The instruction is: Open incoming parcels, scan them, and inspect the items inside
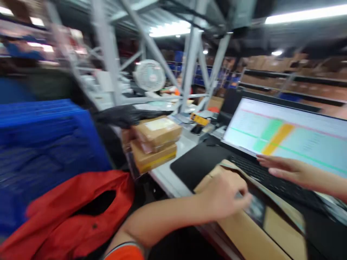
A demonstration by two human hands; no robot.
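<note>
My left hand [223, 195] reaches in from below, over an open cardboard box [252, 231]. Its fingers are curled, with thumb and forefinger close together at the box's opening. Motion blur hides what, if anything, is between them. Inside the box lies a dark item with a greyish, shiny patch [256, 207]. My right hand [291, 171] comes from the right edge, fingers stretched out and holding nothing, above the black keyboard [252, 169] and in front of the lit screen [290, 133].
Two taped parcels [155, 144] are stacked at the desk's left side, on the far side of the black mat [193, 164]. A blue crate [48, 162] and red cloth [89, 213] are at left. Behind stand metal posts [191, 61] and a fan [150, 76].
</note>
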